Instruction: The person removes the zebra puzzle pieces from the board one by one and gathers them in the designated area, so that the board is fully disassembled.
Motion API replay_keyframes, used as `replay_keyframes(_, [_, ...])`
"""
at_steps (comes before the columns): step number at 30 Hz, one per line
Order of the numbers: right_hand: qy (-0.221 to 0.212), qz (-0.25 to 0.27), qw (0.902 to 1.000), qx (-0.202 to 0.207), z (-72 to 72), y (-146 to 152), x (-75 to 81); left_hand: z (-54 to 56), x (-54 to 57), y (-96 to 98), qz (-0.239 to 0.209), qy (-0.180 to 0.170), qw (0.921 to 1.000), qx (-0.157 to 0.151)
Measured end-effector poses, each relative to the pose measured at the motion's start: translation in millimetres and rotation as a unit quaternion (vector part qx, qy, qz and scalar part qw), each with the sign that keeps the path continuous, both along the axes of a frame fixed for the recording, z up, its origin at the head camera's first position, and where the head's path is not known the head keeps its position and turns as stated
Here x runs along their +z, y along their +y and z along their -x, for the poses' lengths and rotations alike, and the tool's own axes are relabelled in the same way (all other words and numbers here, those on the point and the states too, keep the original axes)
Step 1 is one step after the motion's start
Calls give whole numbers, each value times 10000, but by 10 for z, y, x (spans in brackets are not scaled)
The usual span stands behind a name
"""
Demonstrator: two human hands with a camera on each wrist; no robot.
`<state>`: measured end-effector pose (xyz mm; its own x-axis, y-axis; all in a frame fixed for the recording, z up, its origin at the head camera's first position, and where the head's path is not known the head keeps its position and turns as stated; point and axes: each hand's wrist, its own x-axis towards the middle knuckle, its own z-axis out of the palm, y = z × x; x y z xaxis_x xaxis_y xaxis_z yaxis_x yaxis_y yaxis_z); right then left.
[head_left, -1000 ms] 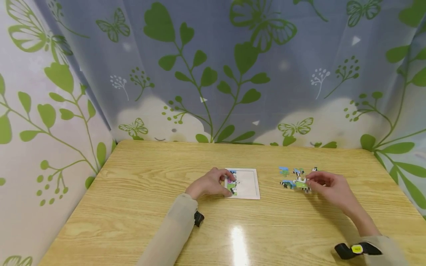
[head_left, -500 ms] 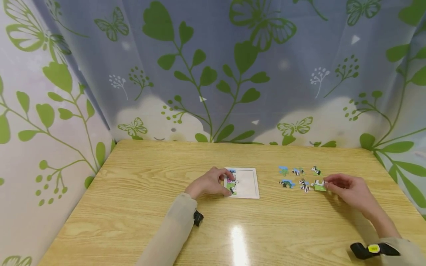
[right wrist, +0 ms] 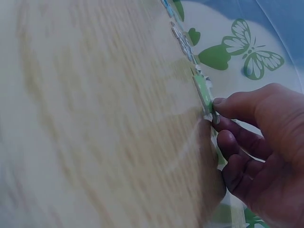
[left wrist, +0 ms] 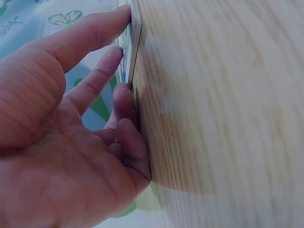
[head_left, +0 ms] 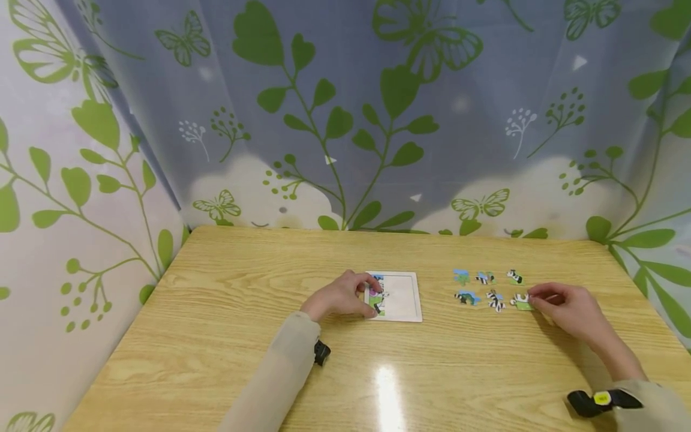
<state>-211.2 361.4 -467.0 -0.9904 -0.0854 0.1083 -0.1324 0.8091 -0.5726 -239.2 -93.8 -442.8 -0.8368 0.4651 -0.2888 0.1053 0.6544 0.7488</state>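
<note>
My left hand (head_left: 341, 296) rests over the left edge of a white puzzle board (head_left: 402, 297), with thumb and fingertips pressing on its face. Puzzle pieces (head_left: 380, 311) fill the board's left strip, partly hidden by that hand; the board's right side is bare white. On the right, my right hand (head_left: 568, 309) pinches the right edge of a green, black and white puzzle piece (head_left: 521, 302) between thumb and forefinger. In the right wrist view this piece (right wrist: 203, 92) lies low at the table surface, with the other fingers curled below.
Several loose puzzle pieces lie in two short rows left of and behind the right hand: a blue-green piece (head_left: 461, 276), a zebra-striped piece (head_left: 495, 301) and others. The wooden table (head_left: 216, 300) meets a patterned curtain (head_left: 345, 120) at the back and sides.
My right hand has moved rightward with its puzzle piece, away from the striped piece, and has hardly shifted in the last half second. The left hand and board stay in place.
</note>
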Motion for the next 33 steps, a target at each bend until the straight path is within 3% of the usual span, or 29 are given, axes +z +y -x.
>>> replay_keyframes(8, [105,4,9999,-62,-5,-28,36,14,54,-79,43,79,9995,-318])
replay_keyframes(13, [293,86,9995,-2,-26,-205,126,65,100,-115,16,226,9997,-106])
replay_keyframes(18, [441,363,9978,349,-8,-452,223,139,62,-121,143,515,9985,83])
replay_keyframes(25, [52,676,9950,727,93,-788,250,164,1,-134,388,712,9967,-18])
replay_keyframes(33, [-143,868,9895,1144,218,-1166,181,153,-5,-127,325,663,9972,146])
